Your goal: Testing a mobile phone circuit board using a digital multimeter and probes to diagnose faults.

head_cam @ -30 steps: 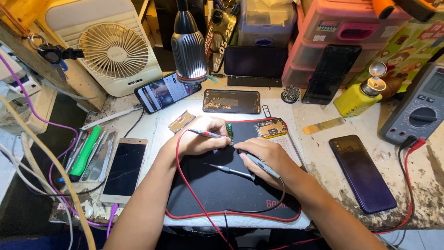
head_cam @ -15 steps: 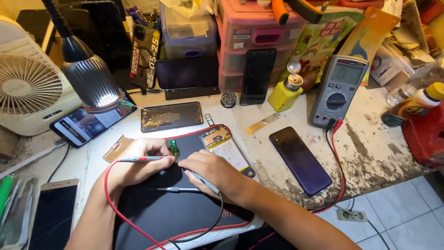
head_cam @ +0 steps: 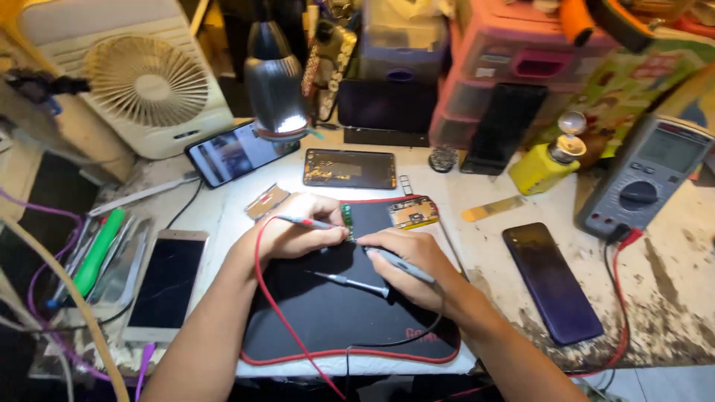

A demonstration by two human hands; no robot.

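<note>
A small green circuit board point(head_cam: 347, 220) sits at the upper edge of the black mat point(head_cam: 335, 313), centre frame. The left hand point(head_cam: 298, 232) grips a red probe point(head_cam: 298, 222), the right hand point(head_cam: 406, 260) a grey probe point(head_cam: 398, 262), both tips on it: probing looks underway, with opened phone parts point(head_cam: 348, 168) lying unassembled on the bench point(head_cam: 484, 246).

A work mat point(head_cam: 328, 327) lies on the bench point(head_cam: 670, 298), and a small circuit board point(head_cam: 347, 219) sits at its far edge between the left hand point(head_cam: 294, 229) and right hand point(head_cam: 406, 260). A screwdriver point(head_cam: 350, 283) lies on the mat (just before the hands). Behind the mat rests a phone frame point(head_cam: 348, 168); a multimeter point(head_cam: 646, 182) stands far right, a fan point(head_cam: 145, 82) far left.
</note>
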